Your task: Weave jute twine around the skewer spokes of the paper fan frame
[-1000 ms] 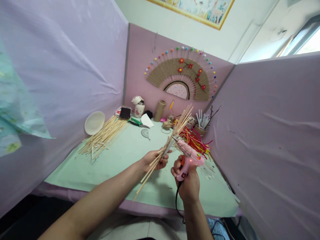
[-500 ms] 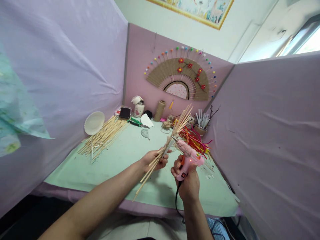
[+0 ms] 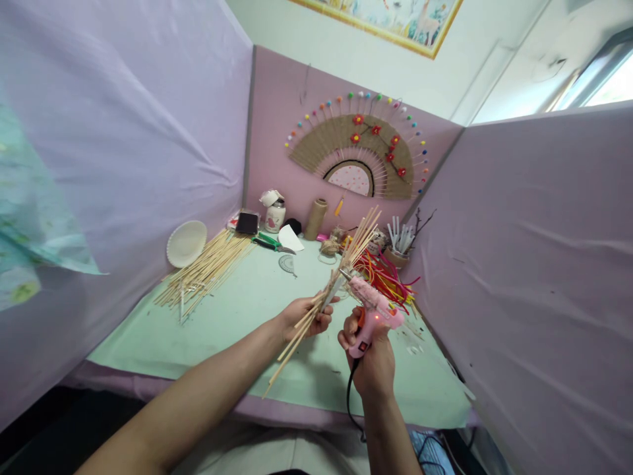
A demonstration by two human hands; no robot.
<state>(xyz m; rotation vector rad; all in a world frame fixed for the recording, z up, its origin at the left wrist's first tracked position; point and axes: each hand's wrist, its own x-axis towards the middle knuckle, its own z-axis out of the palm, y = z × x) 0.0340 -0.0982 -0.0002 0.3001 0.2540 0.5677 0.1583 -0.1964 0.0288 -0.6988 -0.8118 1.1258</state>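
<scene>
My left hand (image 3: 307, 318) is closed around a bundle of thin wooden sticks (image 3: 362, 239), which fan out at the top and taper toward the lower left. A pale strip is among the sticks near my fingers. In my right hand (image 3: 370, 346) is a pink hot glue gun (image 3: 373, 307), its small red light lit and my fingers around the handle by the orange trigger. The gun's metal nozzle points up and left, at the sticks; whether it touches them I cannot tell. A black cord runs down from the handle.
More sticks (image 3: 208, 270) lie at the left by a white plate (image 3: 186, 244). Green-handled pruning shears (image 3: 271, 244), a protractor (image 3: 287, 264) and a twine spool (image 3: 316, 219) are at the back. Red and yellow pipe cleaners (image 3: 386, 280) lie right. A decorated fan (image 3: 359, 155) hangs behind.
</scene>
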